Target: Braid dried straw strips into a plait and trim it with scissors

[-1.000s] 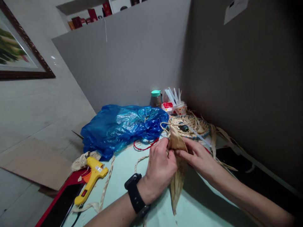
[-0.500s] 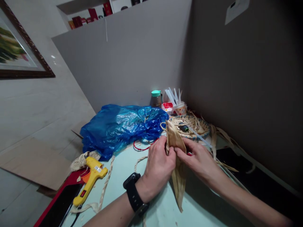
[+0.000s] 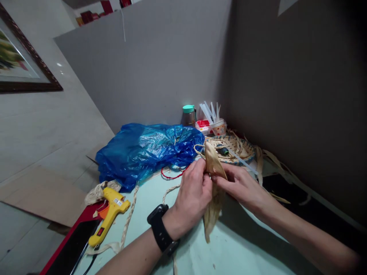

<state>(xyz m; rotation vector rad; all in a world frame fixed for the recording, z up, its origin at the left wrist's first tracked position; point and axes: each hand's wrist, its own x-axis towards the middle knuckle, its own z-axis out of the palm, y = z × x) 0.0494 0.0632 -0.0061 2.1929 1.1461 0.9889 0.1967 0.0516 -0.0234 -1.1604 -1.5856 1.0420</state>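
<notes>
A dried tan corn husk (image 3: 213, 198) is held upright over the pale green table (image 3: 235, 252), its tip pointing down. My left hand (image 3: 192, 198), with a black watch on the wrist, is closed on the husk's left side near its top. From the right, my right hand (image 3: 241, 185) pinches the same husk with fingers and thumb. Both hands meet at the folded upper part of the husk.
A blue plastic bag (image 3: 146, 151) lies behind the hands. A yellow glue gun (image 3: 110, 214) and braided husk cords (image 3: 127, 225) lie at the left. A woven tray (image 3: 232, 147), a jar with a teal lid (image 3: 188, 115) and a cup of glue sticks (image 3: 216, 122) stand by the grey partition walls.
The husk's lower end has risen and swung left, so it hangs shorter. Both hands shifted slightly up and left while keeping hold. The camera tilted down a little.
</notes>
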